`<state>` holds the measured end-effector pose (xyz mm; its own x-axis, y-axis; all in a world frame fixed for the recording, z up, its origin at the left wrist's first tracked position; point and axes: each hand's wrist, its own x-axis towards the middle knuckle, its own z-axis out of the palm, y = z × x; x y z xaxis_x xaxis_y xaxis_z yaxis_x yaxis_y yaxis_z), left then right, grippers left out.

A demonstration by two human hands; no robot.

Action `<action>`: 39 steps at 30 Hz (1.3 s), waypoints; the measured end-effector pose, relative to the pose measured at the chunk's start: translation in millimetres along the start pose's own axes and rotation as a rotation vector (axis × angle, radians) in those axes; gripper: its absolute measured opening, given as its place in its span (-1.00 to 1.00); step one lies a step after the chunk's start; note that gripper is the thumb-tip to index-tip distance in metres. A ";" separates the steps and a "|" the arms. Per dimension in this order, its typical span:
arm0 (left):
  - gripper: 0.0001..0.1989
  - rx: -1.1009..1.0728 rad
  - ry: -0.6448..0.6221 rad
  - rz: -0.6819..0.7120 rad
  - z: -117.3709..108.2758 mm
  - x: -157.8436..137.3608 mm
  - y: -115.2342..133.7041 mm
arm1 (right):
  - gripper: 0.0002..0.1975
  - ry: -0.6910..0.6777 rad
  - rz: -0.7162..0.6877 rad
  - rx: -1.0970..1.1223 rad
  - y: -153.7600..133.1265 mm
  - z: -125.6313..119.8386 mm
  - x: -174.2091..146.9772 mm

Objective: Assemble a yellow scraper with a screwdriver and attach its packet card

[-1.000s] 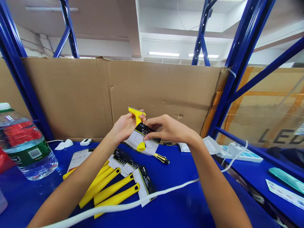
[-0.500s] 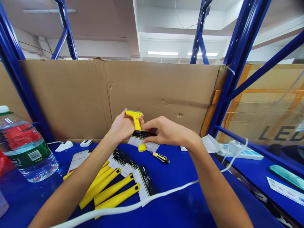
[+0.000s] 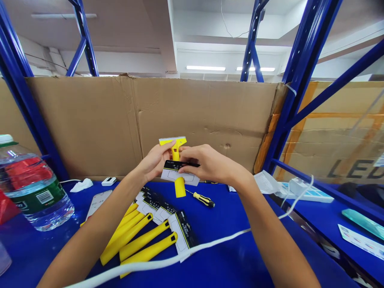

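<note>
A yellow scraper is held up over the table, its wide bladed head at the top and its handle pointing down. My left hand is closed on the neck below the head, thumb in front. My right hand pinches a black-and-white packaging card, which lies across the scraper's handle; the handle's lower end sticks out beneath the card. The fingertips of my right hand behind the card are partly hidden. Below my hands lie several yellow scraper handles and several more printed cards, overlapping one another.
A screwdriver lies behind the cards. A white cable crosses the front. At left stand a large water bottle and a phone. A cardboard wall closes the back between blue rack posts.
The scraper has turned to face me more squarely, and its handle now reaches further below the card. My left thumb has come round onto the front of the neck.
</note>
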<state>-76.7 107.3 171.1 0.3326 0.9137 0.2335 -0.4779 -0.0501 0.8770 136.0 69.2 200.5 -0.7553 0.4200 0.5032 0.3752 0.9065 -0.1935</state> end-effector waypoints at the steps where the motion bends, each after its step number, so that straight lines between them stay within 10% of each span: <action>1: -0.84 0.051 0.030 0.055 -2.3 1.0 0.9 | -0.80 0.019 -0.015 -0.024 0.3 -0.1 0.3; 13: -0.63 0.610 -0.033 0.242 -14.1 -5.6 8.8 | -0.85 0.281 0.010 -0.293 10.8 7.8 2.7; 19: -0.73 0.702 -0.104 0.267 -8.8 -11.3 12.3 | -0.88 0.111 0.114 -0.131 15.6 0.2 -0.4; 32: -0.38 0.247 -0.060 0.225 -3.7 -3.1 -7.6 | -0.80 0.270 0.250 0.018 27.3 -24.6 -14.2; 39: -0.66 0.367 -0.147 0.169 3.2 -4.6 -9.2 | -0.60 0.299 0.284 0.203 41.4 -22.8 -12.0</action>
<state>-71.2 102.2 163.3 0.3996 0.8146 0.4204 -0.2232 -0.3583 0.9065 172.8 100.7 205.7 -0.4382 0.6493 0.6216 0.4092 0.7598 -0.5052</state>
